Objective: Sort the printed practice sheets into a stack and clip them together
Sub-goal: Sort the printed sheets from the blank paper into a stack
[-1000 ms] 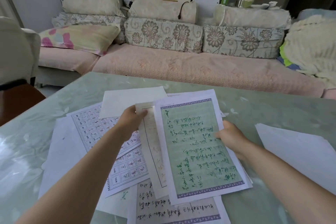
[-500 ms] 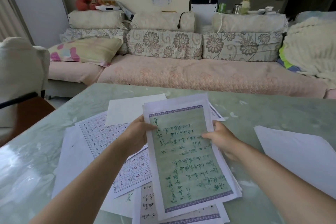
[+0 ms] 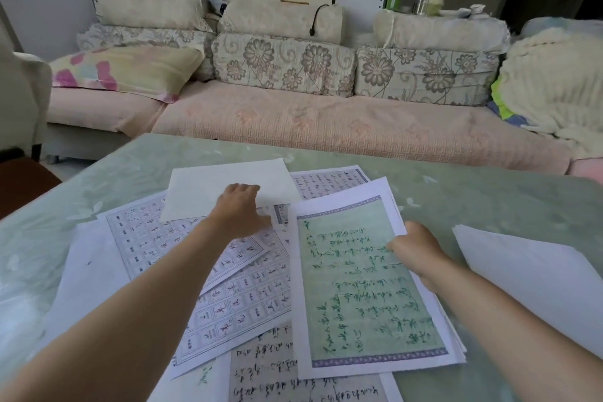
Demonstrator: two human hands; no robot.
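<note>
Leaving the stack, the left hand has reached the blank sheet, grip wide, fingers flat on it, likely to drag it in. Meanwhile the right hand pinches the stack's right edge, steadying it over loose sheets on the tabletop.

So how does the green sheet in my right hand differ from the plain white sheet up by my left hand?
The green sheet shows a green panel with handwriting and a purple border; the white sheet shows no print. The green sheet lies lengthwise, nearer you; the white sheet lies crosswise, farther off. The right hand pinches the green sheet's edge; the left hand is open over the white sheet. Both overlap other sheets.
</note>
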